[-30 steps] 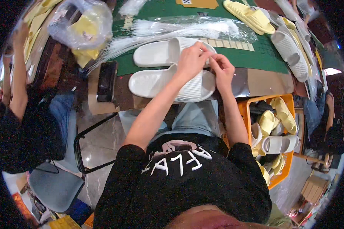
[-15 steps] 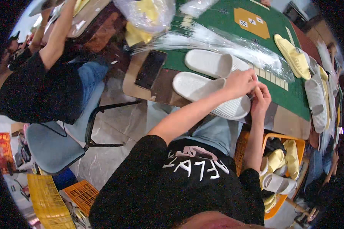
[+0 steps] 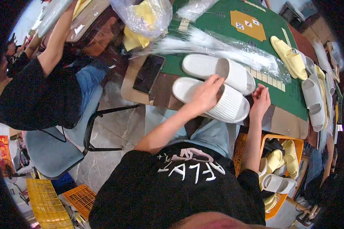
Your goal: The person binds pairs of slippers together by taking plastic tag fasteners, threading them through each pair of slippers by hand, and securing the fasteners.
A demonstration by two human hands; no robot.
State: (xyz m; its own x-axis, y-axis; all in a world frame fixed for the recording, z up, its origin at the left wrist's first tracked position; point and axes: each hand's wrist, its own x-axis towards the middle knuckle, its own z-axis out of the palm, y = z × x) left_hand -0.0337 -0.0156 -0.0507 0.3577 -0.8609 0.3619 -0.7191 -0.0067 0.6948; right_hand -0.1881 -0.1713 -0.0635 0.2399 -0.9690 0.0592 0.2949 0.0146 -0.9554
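Two white slide slippers lie side by side at the table's near edge, toe ends to the right: a far slipper [image 3: 202, 65] and a near slipper [image 3: 229, 107] with a ribbed strap. Over the near slipper's foot opening is my left hand [image 3: 205, 95], its fingers closed together at the strap's inner edge between the two slippers. Whatever they may hold is hidden. My right hand [image 3: 260, 100] is just right of the toe ends, fingers curled inward; anything in them is too small to make out. Behind the slippers lies a bundle of thin white plastic strands [image 3: 233, 45] in clear wrap.
A black phone [image 3: 149, 74] lies left of the slippers. Yellow slippers [image 3: 288, 57] and more white slippers [image 3: 313, 103] line the table's right side. An orange crate [image 3: 302, 147] of slippers stands at my right. Another person [image 3: 38, 91] sits at left.
My hands have come apart from where they met at the far slipper's strap. The left moved left and nearer, onto the near slipper; the right stays by the toe ends.
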